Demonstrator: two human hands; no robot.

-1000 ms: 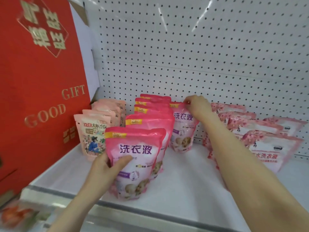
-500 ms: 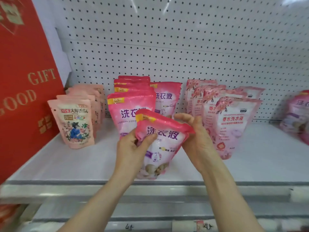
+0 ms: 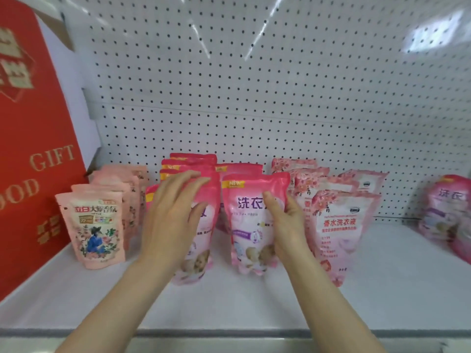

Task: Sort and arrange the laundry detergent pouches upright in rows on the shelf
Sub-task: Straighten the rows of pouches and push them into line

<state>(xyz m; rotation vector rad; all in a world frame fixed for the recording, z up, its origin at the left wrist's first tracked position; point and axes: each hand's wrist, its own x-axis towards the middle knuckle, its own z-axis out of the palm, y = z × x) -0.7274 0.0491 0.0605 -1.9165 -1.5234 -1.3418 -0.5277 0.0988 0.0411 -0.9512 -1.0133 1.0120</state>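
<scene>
Lowered from mid-air, the magenta detergent pouch (image 3: 251,220) is standing on the shelf (image 3: 229,304); our right hand (image 3: 286,228) is curling its fingers (image 3: 270,201) round its edge, our left hand (image 3: 170,220) is pressing flat against the neighbouring pouch (image 3: 204,250). Releasing early, we are risking a forward topple.

Bright, glary, edge-warped, slightly blurred
</scene>
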